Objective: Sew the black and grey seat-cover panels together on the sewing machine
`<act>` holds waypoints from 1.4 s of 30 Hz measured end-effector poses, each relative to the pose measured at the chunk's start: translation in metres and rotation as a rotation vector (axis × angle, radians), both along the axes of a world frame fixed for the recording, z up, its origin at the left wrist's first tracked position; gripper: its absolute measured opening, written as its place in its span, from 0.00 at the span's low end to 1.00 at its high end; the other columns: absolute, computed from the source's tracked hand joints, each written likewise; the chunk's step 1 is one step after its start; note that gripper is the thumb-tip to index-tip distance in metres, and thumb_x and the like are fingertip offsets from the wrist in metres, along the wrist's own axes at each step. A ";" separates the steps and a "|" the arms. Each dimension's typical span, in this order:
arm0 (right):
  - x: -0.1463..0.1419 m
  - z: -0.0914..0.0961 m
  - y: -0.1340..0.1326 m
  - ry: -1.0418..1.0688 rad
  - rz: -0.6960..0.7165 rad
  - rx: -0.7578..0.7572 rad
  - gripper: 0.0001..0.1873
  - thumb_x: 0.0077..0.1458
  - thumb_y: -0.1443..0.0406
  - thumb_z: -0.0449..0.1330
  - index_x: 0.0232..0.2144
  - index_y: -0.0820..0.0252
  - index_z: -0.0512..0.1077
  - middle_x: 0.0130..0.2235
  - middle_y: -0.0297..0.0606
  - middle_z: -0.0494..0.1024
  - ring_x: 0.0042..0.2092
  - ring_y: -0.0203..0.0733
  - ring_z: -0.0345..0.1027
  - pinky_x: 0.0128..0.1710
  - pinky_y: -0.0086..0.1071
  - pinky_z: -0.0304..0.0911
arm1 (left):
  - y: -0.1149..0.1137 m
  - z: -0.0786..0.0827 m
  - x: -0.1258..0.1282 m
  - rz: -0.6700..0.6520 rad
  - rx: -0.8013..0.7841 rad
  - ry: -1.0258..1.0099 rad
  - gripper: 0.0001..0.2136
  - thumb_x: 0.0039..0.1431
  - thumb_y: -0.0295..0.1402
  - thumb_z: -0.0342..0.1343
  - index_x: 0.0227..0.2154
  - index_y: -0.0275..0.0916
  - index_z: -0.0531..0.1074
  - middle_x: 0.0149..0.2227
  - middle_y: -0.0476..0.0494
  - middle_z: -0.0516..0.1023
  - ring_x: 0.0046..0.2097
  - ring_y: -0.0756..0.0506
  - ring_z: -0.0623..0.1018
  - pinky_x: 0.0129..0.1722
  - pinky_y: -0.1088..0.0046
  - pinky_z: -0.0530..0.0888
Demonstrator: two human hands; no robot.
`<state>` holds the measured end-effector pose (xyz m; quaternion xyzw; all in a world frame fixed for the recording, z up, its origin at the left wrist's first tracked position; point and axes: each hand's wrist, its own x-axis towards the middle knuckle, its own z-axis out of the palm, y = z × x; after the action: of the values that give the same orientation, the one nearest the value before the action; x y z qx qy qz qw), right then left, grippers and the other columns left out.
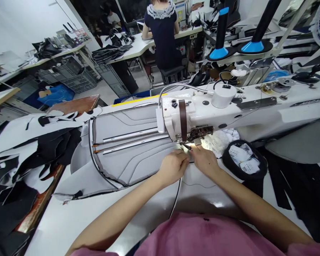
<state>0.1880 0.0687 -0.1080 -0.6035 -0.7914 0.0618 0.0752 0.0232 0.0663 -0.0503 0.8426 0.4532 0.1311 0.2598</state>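
A grey quilted cover (138, 161) with dark edging lies inside out on the white sewing table, its right end under the head of a white sewing machine (197, 110). My left hand (174, 165) is closed at the cover's near right edge, fingers curled over it just before the needle area. Beside it my right hand (204, 160) is closed too, thumb and fingers pinched near the presser foot. A small dark pointed piece shows between the hands, too small to name. What the right fingertips pinch is hidden. A thin cord (177, 195) runs down from the left hand.
A black round pouch (244, 160) with white labels sits to the right, near black strips (288, 185). Black and white fabric pieces (29, 153) are heaped at left. Two thread cones (220, 33) stand behind the machine. Another person (164, 39) sits at a far table.
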 end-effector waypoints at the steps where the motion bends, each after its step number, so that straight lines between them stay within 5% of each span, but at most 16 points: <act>1: 0.004 0.002 -0.003 0.009 -0.004 0.007 0.14 0.67 0.65 0.46 0.49 0.62 0.67 0.42 0.42 0.73 0.36 0.41 0.71 0.28 0.31 0.55 | -0.001 0.000 -0.001 0.003 -0.004 -0.016 0.11 0.62 0.26 0.45 0.27 0.37 0.70 0.31 0.44 0.72 0.36 0.46 0.71 0.36 0.72 0.67; 8: 0.022 0.010 -0.025 0.097 0.102 -0.002 0.16 0.66 0.62 0.47 0.53 0.62 0.64 0.44 0.41 0.71 0.34 0.39 0.70 0.29 0.31 0.56 | 0.001 -0.002 -0.008 0.191 -0.042 -0.238 0.12 0.63 0.28 0.44 0.29 0.37 0.71 0.32 0.45 0.73 0.35 0.48 0.73 0.37 0.72 0.69; 12: 0.015 0.008 -0.020 0.165 0.160 -0.015 0.16 0.67 0.63 0.46 0.52 0.61 0.66 0.44 0.41 0.72 0.35 0.38 0.70 0.29 0.30 0.56 | 0.007 0.001 -0.003 0.192 -0.033 -0.229 0.12 0.63 0.28 0.43 0.27 0.37 0.70 0.30 0.45 0.73 0.34 0.48 0.73 0.36 0.71 0.69; 14: 0.017 0.009 -0.018 0.177 0.126 -0.021 0.15 0.67 0.65 0.46 0.49 0.61 0.68 0.42 0.40 0.73 0.34 0.38 0.70 0.30 0.30 0.57 | 0.003 0.010 -0.002 0.118 -0.027 -0.245 0.13 0.63 0.27 0.42 0.27 0.37 0.69 0.29 0.45 0.73 0.35 0.47 0.73 0.37 0.71 0.69; 16: 0.023 0.013 -0.020 0.164 0.066 -0.013 0.14 0.66 0.65 0.47 0.48 0.61 0.69 0.40 0.40 0.73 0.34 0.39 0.70 0.31 0.31 0.59 | -0.010 0.022 -0.005 -0.093 -0.080 -0.230 0.11 0.62 0.27 0.43 0.29 0.38 0.70 0.31 0.44 0.74 0.36 0.48 0.73 0.38 0.71 0.70; 19: 0.031 0.021 -0.028 0.120 0.062 0.088 0.17 0.63 0.65 0.53 0.52 0.65 0.66 0.46 0.47 0.73 0.43 0.47 0.70 0.41 0.37 0.64 | -0.035 0.035 -0.016 -0.335 -0.067 -0.001 0.10 0.59 0.28 0.50 0.42 0.38 0.71 0.39 0.42 0.76 0.40 0.45 0.74 0.41 0.68 0.71; 22: 0.021 0.022 -0.041 0.180 0.261 0.197 0.18 0.59 0.71 0.54 0.53 0.65 0.66 0.53 0.50 0.70 0.54 0.50 0.64 0.54 0.45 0.60 | -0.041 0.029 -0.028 -0.200 0.203 0.345 0.22 0.57 0.23 0.48 0.56 0.36 0.63 0.53 0.35 0.70 0.54 0.38 0.69 0.51 0.58 0.68; 26: -0.011 0.002 -0.055 0.227 0.586 0.290 0.14 0.58 0.76 0.51 0.44 0.66 0.72 0.45 0.47 0.76 0.52 0.45 0.66 0.56 0.42 0.61 | -0.016 0.008 -0.027 -0.197 0.336 0.569 0.19 0.62 0.25 0.46 0.56 0.37 0.63 0.54 0.34 0.68 0.56 0.37 0.66 0.52 0.56 0.66; 31: -0.031 -0.021 -0.062 0.068 0.521 0.346 0.12 0.55 0.78 0.54 0.39 0.70 0.75 0.44 0.53 0.77 0.46 0.47 0.71 0.46 0.36 0.69 | 0.004 0.001 -0.003 -0.192 0.221 0.699 0.11 0.61 0.23 0.47 0.41 0.34 0.73 0.44 0.34 0.71 0.47 0.37 0.69 0.36 0.63 0.72; 34: -0.033 -0.017 -0.058 0.002 0.481 0.249 0.13 0.53 0.79 0.54 0.36 0.68 0.76 0.43 0.52 0.77 0.44 0.47 0.73 0.41 0.34 0.71 | 0.005 -0.001 0.009 -0.117 0.098 0.748 0.12 0.60 0.21 0.46 0.42 0.31 0.73 0.43 0.32 0.71 0.46 0.38 0.70 0.30 0.69 0.72; 42: -0.037 -0.007 -0.037 0.005 0.464 0.216 0.13 0.55 0.78 0.53 0.38 0.69 0.77 0.38 0.51 0.78 0.40 0.47 0.74 0.40 0.35 0.72 | 0.016 -0.008 0.023 0.013 0.088 0.793 0.13 0.61 0.20 0.45 0.44 0.29 0.72 0.45 0.32 0.72 0.47 0.39 0.72 0.31 0.71 0.76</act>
<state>0.1513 0.0320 -0.1150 -0.3939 -0.9106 -0.0059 0.1251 0.0463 0.0825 -0.0584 0.8352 0.5177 -0.1837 0.0276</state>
